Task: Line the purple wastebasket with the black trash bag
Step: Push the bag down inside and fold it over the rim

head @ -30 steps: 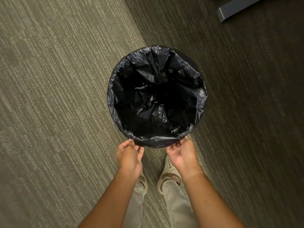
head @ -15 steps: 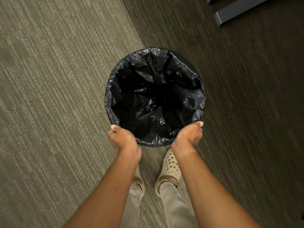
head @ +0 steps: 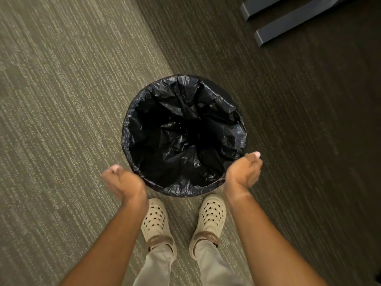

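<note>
The black trash bag sits inside the round wastebasket, crinkled and spread wide, with its edge folded over the whole rim. The bag hides the basket's purple wall. My left hand is curled at the rim's near-left side, and the bag's edge is drawn toward it. My right hand is curled at the near-right side, touching the folded edge there. The fingertips of both hands are tucked under and hidden.
The basket stands on striped carpet, lighter on the left and darker on the right. My feet in cream clogs are just behind it. Two dark furniture legs lie on the floor at the top right.
Both hands slid from the near edge of the rim outward to its left and right sides and curled closed. The bag's edge sits lower around the rim.
</note>
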A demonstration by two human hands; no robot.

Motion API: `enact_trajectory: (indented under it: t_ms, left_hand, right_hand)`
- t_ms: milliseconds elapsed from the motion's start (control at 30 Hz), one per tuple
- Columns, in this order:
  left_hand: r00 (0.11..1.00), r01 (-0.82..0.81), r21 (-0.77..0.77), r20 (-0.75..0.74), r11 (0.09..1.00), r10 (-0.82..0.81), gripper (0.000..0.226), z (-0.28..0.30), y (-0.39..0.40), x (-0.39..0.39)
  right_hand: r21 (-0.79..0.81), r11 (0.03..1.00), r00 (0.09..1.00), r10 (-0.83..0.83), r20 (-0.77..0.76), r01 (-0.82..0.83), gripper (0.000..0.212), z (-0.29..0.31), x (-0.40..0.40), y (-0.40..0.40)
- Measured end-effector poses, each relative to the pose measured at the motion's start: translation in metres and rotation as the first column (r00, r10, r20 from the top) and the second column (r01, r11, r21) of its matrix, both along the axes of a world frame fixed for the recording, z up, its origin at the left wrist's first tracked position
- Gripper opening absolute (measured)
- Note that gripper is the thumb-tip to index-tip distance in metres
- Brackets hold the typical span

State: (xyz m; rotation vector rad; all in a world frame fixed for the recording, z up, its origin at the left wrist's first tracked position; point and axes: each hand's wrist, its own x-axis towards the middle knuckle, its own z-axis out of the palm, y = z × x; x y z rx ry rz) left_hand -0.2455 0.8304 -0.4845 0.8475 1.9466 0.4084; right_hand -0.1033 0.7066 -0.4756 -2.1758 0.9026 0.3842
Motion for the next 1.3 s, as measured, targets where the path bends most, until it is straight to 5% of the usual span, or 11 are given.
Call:
enact_trajectory:
  t_ms: [67, 167, 333, 533, 667, 733, 833, 900, 967, 1300]
  left_hand:
    - [0.968, 0.239, 0.169, -0.118, 0.956, -0.222, 0.024, 0.007, 0.017, 0.008]
    - [0.864, 0.497, 0.247, -0.229, 0.832, -0.448, 0.034, 0.003, 0.031, 0.024]
    - [0.892, 0.449, 0.233, -0.180, 0.863, -0.416, 0.035, -0.014, 0.041, 0.026]
    - [0.950, 0.311, 0.157, -0.026, 0.937, -0.311, 0.045, -0.023, 0.046, 0.024]
    - [0.936, 0.350, 0.055, -0.049, 0.935, -0.347, 0.055, -0.023, 0.064, 0.013]
    - [0.879, 0.472, 0.157, -0.165, 0.868, -0.448, 0.039, -0.017, 0.078, 0.017]
    - [0.699, 0.715, 0.329, -0.317, 0.617, -0.641, 0.035, -0.008, 0.097, 0.041]
    - [0.554, 0.829, 0.325, -0.366, 0.455, -0.748, 0.035, -0.013, 0.102, 0.055]
    - [0.485, 0.870, 0.296, -0.372, 0.394, -0.791, 0.032, -0.022, 0.103, 0.059]
    - [0.568, 0.823, 0.194, -0.292, 0.534, -0.769, 0.044, -0.032, 0.112, 0.061]
  right_hand:
    - [-0.063, 0.961, 0.937, 0.276, 0.214, -0.269, 0.036, 0.002, 0.013, 0.001]
    - [-0.143, 0.823, 0.783, 0.567, 0.256, -0.550, 0.034, -0.007, 0.030, 0.014]
    - [-0.175, 0.813, 0.813, 0.575, 0.094, -0.555, 0.045, -0.026, 0.048, 0.020]
    - [-0.016, 0.889, 0.889, 0.457, -0.019, -0.458, 0.064, -0.029, 0.062, 0.022]
    - [-0.170, 0.814, 0.831, 0.535, -0.152, -0.555, 0.068, -0.017, 0.079, 0.023]
    - [-0.235, 0.759, 0.779, 0.627, 0.008, -0.608, 0.056, -0.012, 0.089, 0.030]
    - [-0.198, 0.593, 0.565, 0.805, 0.183, -0.780, 0.048, -0.014, 0.102, 0.060]
    - [-0.221, 0.422, 0.405, 0.906, 0.122, -0.879, 0.048, -0.018, 0.105, 0.079]
    - [-0.288, 0.331, 0.333, 0.942, 0.044, -0.899, 0.050, -0.023, 0.108, 0.088]
    - [-0.124, 0.520, 0.534, 0.828, -0.171, -0.845, 0.070, -0.036, 0.134, 0.099]
